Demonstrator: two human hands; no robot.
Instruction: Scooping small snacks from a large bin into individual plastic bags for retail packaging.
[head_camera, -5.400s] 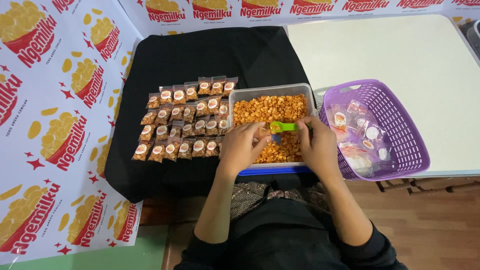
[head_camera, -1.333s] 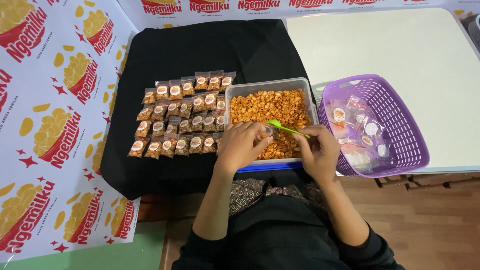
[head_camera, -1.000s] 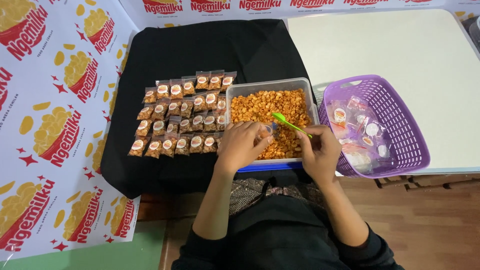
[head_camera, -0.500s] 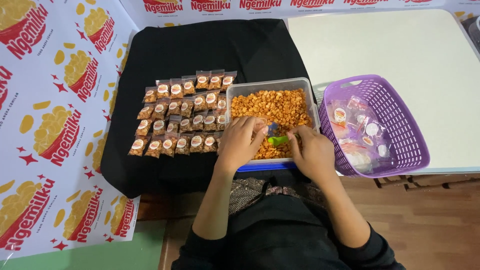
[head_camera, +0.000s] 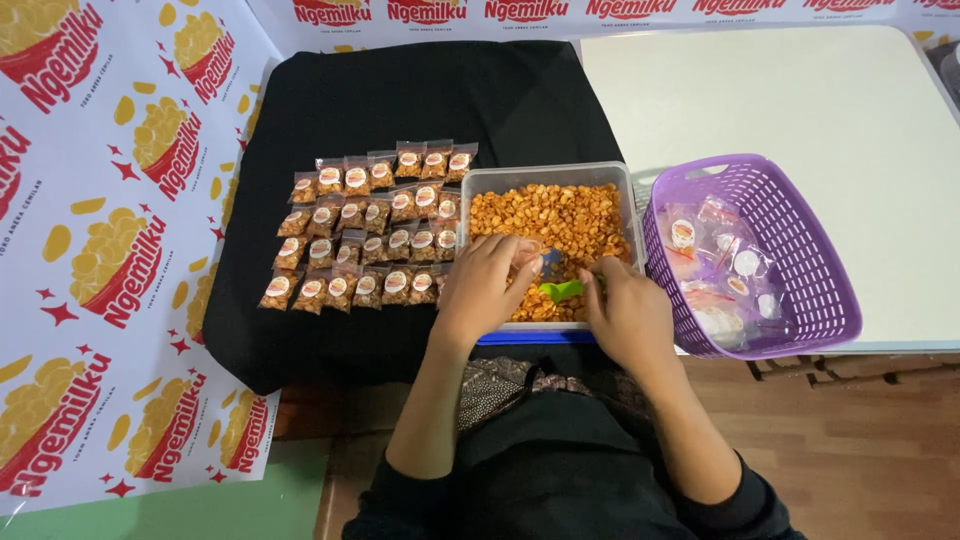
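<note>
The right hand (head_camera: 625, 310) grips a green scoop (head_camera: 562, 290), handle hidden in its closed fingers. The left hand (head_camera: 487, 285) pinches a small clear bag (head_camera: 530, 252), barely discernible, over the tub (head_camera: 545, 177) of orange snacks (head_camera: 555, 220), whose near edge both hands cover.

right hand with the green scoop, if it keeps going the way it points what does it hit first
Probably the left hand with its small bag: the right hand aims the green scoop leftward over the orange snacks. Depth is unclear.
</note>
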